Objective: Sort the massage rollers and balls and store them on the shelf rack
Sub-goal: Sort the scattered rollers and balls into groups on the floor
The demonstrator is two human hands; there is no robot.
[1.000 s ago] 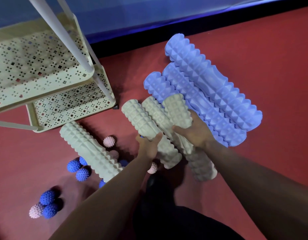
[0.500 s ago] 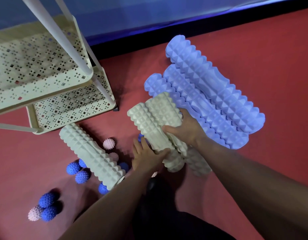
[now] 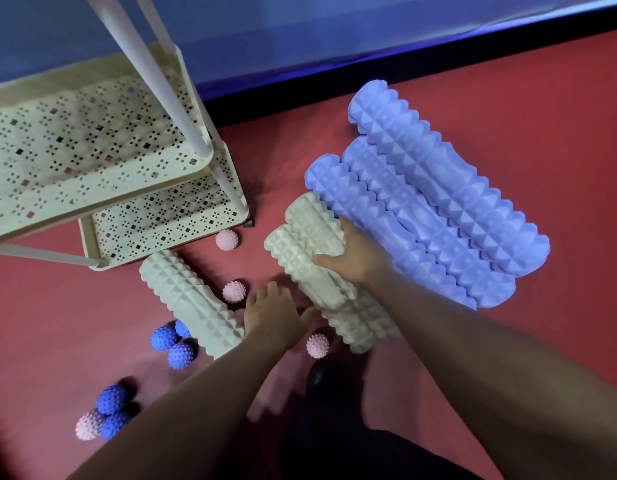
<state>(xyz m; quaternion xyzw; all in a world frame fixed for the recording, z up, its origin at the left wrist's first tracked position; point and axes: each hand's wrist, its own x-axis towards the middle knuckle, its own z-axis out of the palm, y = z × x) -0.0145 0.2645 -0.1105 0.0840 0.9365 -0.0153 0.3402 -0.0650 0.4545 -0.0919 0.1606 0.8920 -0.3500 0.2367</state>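
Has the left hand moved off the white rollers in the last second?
Yes. The left hand has let go of the stacked white rollers and shifted left toward the lone white roller, now open between them.

Dim bluish light, soft shadows, motion blur, bowed wide-angle edges.

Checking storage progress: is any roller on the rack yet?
No, the rack shelves hold no rollers; all rollers lie on the floor.

Red floor (image 3: pixel 507 98) carries: 3 blue rollers (image 3: pixel 438 216) side by side; stacked white rollers (image 3: pixel 320 265); 1 separate white roller (image 3: pixel 192 303); scattered spiky pink and blue balls (image 3: pixel 177 346); shelf rack (image 3: pixel 92 161) at left.
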